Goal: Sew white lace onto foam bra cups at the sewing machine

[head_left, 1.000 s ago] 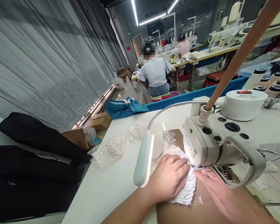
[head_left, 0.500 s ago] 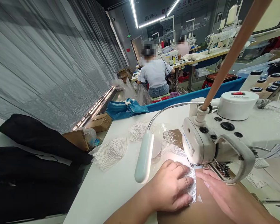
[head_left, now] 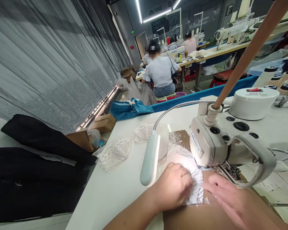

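Observation:
A white lace piece (head_left: pixel 197 187) lies on the brown surface in front of the sewing machine (head_left: pixel 208 140), its far end close to the presser-foot area. My left hand (head_left: pixel 175 187) rests on its left side with the fingers curled in and closed on the fabric; the fingertips are partly hidden. On the other side, my right hand (head_left: pixel 227 193) lies low with fingers stretched out, the tips touching or very near the lace's right edge. The needle is hidden behind the machine head.
A pale green lamp (head_left: pixel 150 159) on a bendy metal arm hangs left of the machine head. Lace cups (head_left: pixel 115 155) lie on the white table (head_left: pixel 93 204). Thread cones (head_left: pixel 266 76) stand at right. A co-worker (head_left: pixel 160 72) sits ahead, beyond a blue cloth (head_left: pixel 192 97).
My left fingers have drawn together, uncovering more of the lace. My right hand has shifted back from beside the machine foot toward the lace's nearer edge. The view has shifted slightly.

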The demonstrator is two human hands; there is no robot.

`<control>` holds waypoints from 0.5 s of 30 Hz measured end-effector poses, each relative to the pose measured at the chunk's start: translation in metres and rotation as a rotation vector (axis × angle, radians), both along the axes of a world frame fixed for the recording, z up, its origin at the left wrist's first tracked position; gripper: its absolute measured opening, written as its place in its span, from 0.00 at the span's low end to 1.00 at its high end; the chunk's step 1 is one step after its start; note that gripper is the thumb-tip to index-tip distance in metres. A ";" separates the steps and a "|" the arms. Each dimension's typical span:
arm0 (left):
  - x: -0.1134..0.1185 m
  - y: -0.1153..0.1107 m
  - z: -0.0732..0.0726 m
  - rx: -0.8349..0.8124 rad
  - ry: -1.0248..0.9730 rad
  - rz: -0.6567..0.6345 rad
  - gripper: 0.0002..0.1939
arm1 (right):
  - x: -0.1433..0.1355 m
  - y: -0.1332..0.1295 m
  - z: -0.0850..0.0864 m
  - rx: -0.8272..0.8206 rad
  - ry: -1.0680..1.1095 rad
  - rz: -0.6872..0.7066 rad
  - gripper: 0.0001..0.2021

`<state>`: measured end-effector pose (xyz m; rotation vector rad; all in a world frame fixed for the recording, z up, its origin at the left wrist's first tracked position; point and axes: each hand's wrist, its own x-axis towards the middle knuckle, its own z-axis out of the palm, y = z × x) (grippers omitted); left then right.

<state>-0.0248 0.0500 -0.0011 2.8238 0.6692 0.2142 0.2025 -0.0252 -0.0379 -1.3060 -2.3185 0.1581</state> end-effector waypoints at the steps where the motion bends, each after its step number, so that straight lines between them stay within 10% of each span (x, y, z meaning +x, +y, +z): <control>1: 0.000 0.000 0.000 -0.027 -0.006 -0.009 0.08 | -0.001 0.000 0.004 -0.015 0.024 0.038 0.16; 15: -0.004 0.005 0.008 -0.357 -0.157 0.081 0.11 | -0.001 -0.001 0.005 -0.083 0.010 0.091 0.19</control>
